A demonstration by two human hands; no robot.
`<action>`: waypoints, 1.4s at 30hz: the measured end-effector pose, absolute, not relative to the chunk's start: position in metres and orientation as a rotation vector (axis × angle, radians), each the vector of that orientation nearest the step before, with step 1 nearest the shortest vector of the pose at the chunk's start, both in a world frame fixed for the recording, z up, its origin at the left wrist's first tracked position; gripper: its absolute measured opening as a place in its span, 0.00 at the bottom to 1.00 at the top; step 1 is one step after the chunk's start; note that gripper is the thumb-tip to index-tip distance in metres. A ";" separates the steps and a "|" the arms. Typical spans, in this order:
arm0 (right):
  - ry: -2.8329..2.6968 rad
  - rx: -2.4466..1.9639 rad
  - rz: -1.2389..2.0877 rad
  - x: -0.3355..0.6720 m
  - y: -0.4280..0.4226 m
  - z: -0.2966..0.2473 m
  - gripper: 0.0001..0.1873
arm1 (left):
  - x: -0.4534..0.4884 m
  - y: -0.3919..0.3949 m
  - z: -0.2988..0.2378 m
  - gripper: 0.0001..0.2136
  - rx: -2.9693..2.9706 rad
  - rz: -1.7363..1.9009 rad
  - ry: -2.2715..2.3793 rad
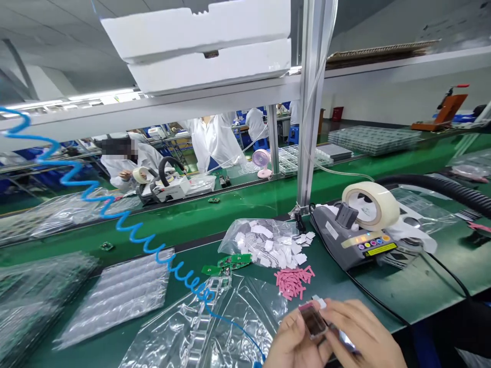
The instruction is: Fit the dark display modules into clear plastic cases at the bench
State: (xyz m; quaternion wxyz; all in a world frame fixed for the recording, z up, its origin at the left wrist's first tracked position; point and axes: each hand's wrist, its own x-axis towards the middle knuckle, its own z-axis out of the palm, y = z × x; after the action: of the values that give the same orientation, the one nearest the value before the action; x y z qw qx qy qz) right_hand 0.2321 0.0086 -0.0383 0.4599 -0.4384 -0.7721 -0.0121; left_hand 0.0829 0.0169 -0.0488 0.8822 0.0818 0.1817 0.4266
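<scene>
At the bottom edge of the view, my left hand holds a small dark rectangular part with a pink rim between its fingers. Pressed against that same part from the right is my right hand, fingers curled, with a thin shiny strip under them. Just above both hands lies a heap of small pink pieces on the green mat. Further back, a clear bag spills small white pads.
A tape dispenser machine with a white tape roll stands right. A blue coiled hose crosses from the left. Green circuit boards, clear plastic trays and bags lie left. People in white coats work beyond the conveyor.
</scene>
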 end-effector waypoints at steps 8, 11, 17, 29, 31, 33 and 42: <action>-1.960 -1.201 0.215 0.246 0.016 -0.042 0.11 | 0.084 0.019 -0.046 0.19 0.355 0.821 0.297; -2.048 -1.145 0.055 0.246 0.016 -0.053 0.13 | 0.083 0.021 -0.045 0.18 0.342 0.836 0.348; -1.954 -1.249 0.148 0.243 0.014 -0.056 0.12 | 0.080 0.019 -0.049 0.19 0.441 0.791 0.433; -1.928 -1.205 0.004 0.242 0.004 -0.062 0.09 | 0.086 0.013 -0.042 0.15 0.408 0.816 0.419; -1.793 -1.253 0.134 0.237 0.002 -0.056 0.07 | 0.088 0.012 -0.040 0.15 0.402 0.822 0.413; -1.651 -1.301 0.214 0.233 -0.001 -0.050 0.08 | 0.089 0.013 -0.038 0.14 0.378 0.863 0.417; -1.300 -1.568 0.742 0.266 -0.009 -0.099 0.12 | 0.072 0.028 -0.036 0.14 0.332 0.910 0.401</action>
State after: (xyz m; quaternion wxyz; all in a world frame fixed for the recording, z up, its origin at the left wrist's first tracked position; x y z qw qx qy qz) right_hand 0.2665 -0.0087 -0.0992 0.4678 -0.6394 -0.5299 0.3025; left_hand 0.0721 0.0276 -0.0358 0.8656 0.1587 0.1917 0.4345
